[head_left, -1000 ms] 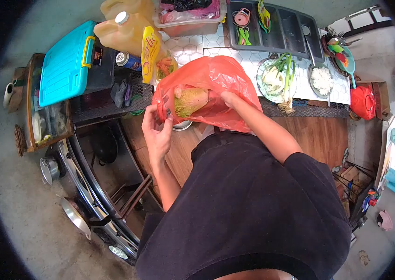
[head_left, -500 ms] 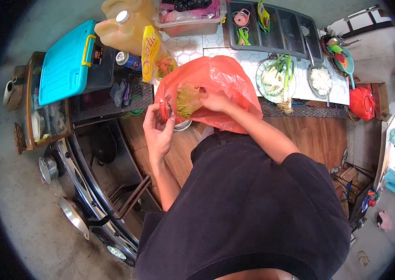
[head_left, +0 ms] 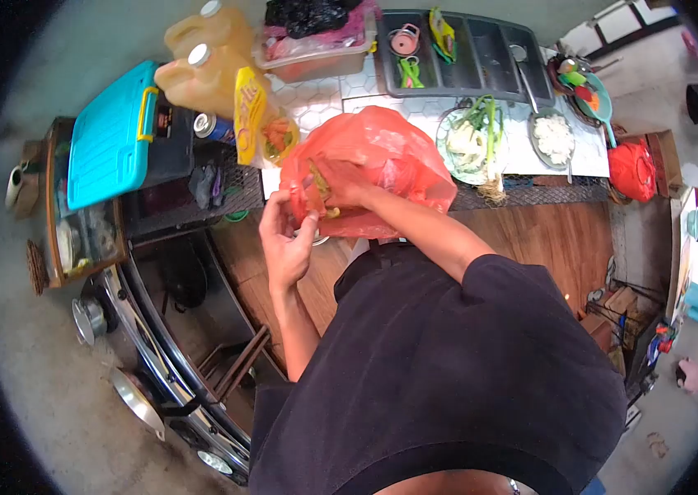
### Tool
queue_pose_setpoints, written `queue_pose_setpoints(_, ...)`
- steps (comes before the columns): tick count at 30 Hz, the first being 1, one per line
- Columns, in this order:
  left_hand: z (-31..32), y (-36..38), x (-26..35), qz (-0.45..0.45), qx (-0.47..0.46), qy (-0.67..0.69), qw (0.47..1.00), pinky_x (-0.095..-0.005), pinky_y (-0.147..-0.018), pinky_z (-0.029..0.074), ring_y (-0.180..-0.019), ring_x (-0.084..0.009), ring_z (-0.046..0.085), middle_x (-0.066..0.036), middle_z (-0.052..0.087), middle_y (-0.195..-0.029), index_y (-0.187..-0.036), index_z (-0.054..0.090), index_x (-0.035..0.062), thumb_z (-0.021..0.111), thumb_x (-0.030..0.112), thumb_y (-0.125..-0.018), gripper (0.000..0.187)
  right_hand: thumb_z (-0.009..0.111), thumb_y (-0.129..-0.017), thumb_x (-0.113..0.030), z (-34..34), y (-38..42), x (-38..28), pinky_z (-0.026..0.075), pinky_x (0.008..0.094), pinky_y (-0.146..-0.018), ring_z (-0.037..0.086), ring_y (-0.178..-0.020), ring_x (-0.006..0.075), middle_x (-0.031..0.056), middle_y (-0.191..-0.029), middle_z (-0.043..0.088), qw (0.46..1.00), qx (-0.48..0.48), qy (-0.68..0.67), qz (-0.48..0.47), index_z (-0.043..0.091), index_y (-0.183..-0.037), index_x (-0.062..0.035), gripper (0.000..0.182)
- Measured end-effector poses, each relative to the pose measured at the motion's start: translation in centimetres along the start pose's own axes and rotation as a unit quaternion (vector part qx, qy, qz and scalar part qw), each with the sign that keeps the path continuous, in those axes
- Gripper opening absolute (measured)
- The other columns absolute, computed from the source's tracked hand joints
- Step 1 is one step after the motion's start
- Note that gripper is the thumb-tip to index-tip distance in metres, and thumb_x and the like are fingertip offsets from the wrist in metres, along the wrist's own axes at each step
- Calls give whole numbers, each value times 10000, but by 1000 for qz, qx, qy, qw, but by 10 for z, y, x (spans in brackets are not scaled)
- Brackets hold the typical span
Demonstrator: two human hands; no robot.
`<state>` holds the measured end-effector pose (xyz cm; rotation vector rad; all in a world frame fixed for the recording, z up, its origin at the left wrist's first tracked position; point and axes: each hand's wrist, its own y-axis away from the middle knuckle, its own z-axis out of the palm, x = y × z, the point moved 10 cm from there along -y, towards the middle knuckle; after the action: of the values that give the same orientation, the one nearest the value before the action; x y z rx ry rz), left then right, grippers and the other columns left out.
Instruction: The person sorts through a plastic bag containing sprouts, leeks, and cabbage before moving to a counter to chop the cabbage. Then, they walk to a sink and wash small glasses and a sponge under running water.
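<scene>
A red plastic bag (head_left: 402, 140) lies bunched at the front edge of the white tiled counter, its mouth toward me. My left hand (head_left: 287, 243) pinches the left rim of the bag between thumb and fingers. My right hand (head_left: 345, 183) reaches inside the bag, its fingers largely hidden by the red plastic. Beside those fingers, partly covered by the bag, a yellow-green leafy item (head_left: 318, 183) shows. I cannot make out whether the right hand grips it.
Right of the bag are a plate of greens (head_left: 456, 144) and a bowl of chopped white pieces (head_left: 552, 139). Behind stands a grey divided tray (head_left: 481, 62). At left are a yellow pouch (head_left: 247, 115), a can (head_left: 210, 126), jugs (head_left: 200, 78) and a turquoise-lidded box (head_left: 110, 136).
My right hand has gone deeper into the bag, and the leafy item, earlier in plain view, is now mostly covered. The left hand still holds the rim. The camera view has shifted slightly.
</scene>
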<state>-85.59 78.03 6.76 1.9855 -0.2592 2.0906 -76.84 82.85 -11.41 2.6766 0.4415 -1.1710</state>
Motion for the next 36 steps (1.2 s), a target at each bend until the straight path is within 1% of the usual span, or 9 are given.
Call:
queue_pose_setpoints(4,-9,-6,7,45,60,35,997,-303,-829,541,-1080,-187,584,-168,564,-1220,-1120,447,18,520,-110,-854,304,817,-603,-349,-38,24,-13,365,436,-1039,462,-1256,340,200,-1348,469,999,43,-18,-22,288,-1430,-65,1022)
queue_pose_setpoints(9,-8,-16,10,50,79,38,995,-299,-816,547,-1173,-248,556,-139,557,-1170,-1128,435,6,524,-108,-852,311,787,-685,-235,-90,71,-41,404,424,-1017,495,-1205,375,200,-1296,510,983,9,-147,-105,383,-1372,-66,815)
queue_pose_setpoints(14,9,-25,11,56,59,45,996,-309,-893,468,-1152,-241,573,-121,571,-1127,-1147,426,16,525,-94,-848,334,821,-626,-52,-150,102,-29,404,332,-1013,520,-1185,182,93,-1276,552,949,53,-310,-20,410,-1361,-61,842)
queue_pose_setpoints(17,19,-29,14,42,59,56,996,-321,-925,450,-1131,-224,583,-109,588,-1075,-1143,432,16,504,-109,-830,345,822,-652,-73,-176,116,-8,401,313,-1006,521,-1164,151,67,-1253,559,900,96,-425,-6,404,-1362,-35,825)
queue_pose_setpoints(22,28,-31,19,66,64,48,995,-303,-907,454,-1065,-198,604,-115,601,-1056,-1133,444,10,466,-134,-786,376,727,-697,6,-209,140,22,428,317,-964,552,-1085,144,52,-1187,584,912,170,-371,28,468,-1273,-7,631)
queue_pose_setpoints(26,30,-29,20,58,72,51,994,-308,-901,461,-969,-176,614,-128,609,-1039,-1127,445,3,468,-139,-760,395,774,-720,-24,-223,147,33,465,302,-914,585,-1017,138,44,-1124,618,904,231,-358,18,530,-1190,0,530)
queue_pose_setpoints(31,27,-21,22,82,103,43,990,-280,-793,506,-944,-163,617,-147,572,-1159,-1115,456,16,461,-111,-765,372,732,-699,0,-220,151,42,439,321,-962,560,-1076,156,62,-1168,588,875,201,-435,61,454,-1274,-2,638)
queue_pose_setpoints(34,21,-16,27,106,144,63,982,-276,-790,490,-948,-156,613,-156,545,-1227,-1126,461,16,466,-112,-766,382,752,-639,-48,-223,145,23,438,326,-968,570,-1090,174,85,-1182,591,958,101,-262,56,452,-1289,-13,717)
queue_pose_setpoints(36,19,-15,27,111,142,45,983,-281,-812,469,-947,-160,615,-179,498,-1318,-1133,459,15,474,-114,-768,387,756,-626,-79,-209,133,8,439,346,-971,574,-1104,208,108,-1177,600,971,87,-222,12,452,-1292,-16,735)
